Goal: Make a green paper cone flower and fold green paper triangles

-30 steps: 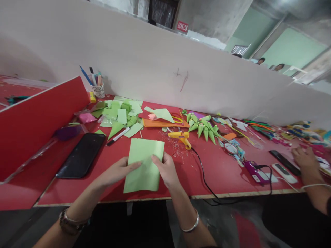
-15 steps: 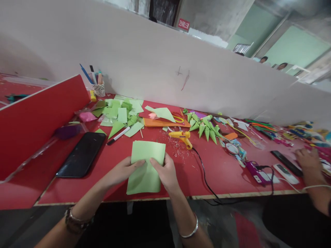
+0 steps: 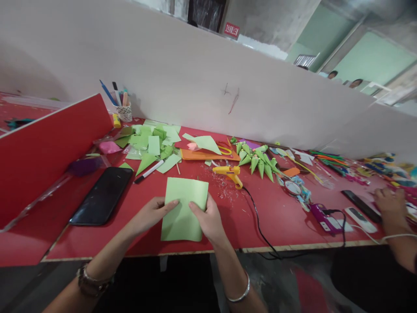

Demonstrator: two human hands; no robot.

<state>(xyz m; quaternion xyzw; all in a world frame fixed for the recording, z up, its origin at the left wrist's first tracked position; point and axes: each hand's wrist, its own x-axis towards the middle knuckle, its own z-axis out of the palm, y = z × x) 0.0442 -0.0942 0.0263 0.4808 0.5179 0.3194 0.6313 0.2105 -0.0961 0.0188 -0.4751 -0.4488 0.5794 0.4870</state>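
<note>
A light green sheet of paper [image 3: 184,217], which looks folded, is held up over the front of the red table. My left hand [image 3: 155,214] grips its left edge, thumb on the face and fingers behind. On the opposite edge my right hand [image 3: 208,219] pinches it the same way, thumb lying on the front. Just beyond the paper lies a yellow hot glue gun [image 3: 228,174], its cord trailing right. A black-and-white marker [image 3: 149,171] rests to the left of it, beside a heap of green paper pieces [image 3: 143,138].
A black phone [image 3: 102,195] lies at left, near a red divider [image 3: 55,156]. Orange paper with scissors [image 3: 224,150] and green paper cones [image 3: 259,160] sit at the back. A purple power strip [image 3: 325,217] and another person's hand [image 3: 389,202] are at right.
My left thumb has drawn back slightly toward the paper's left edge. The paper's lower edge has risen a little. Both hands keep their hold.
</note>
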